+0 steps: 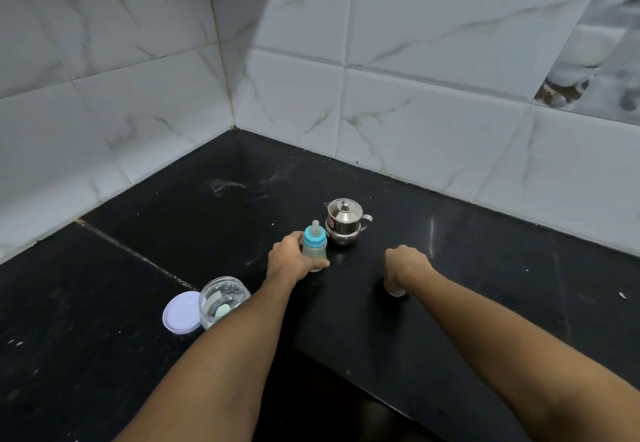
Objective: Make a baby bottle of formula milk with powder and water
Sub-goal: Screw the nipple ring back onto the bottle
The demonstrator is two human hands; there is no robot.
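A small baby bottle [314, 246] with a blue collar and a clear teat stands upright on the black counter [180, 230]. My left hand [292, 256] is wrapped around its lower body. My right hand [407, 265] is curled downward over a small clear cap [396, 291] that rests on the counter; only the cap's lower rim shows. Just behind the bottle stands a small steel pot [344, 222] with a knobbed lid and a spout. At the front left stands an open clear jar [223, 299] with a pale green scoop inside.
The jar's white lid [181, 312] lies flat beside the jar on its left. White marbled tile walls [398, 88] close the counter at the back and left, meeting in a corner. The counter's front edge steps back below my arms.
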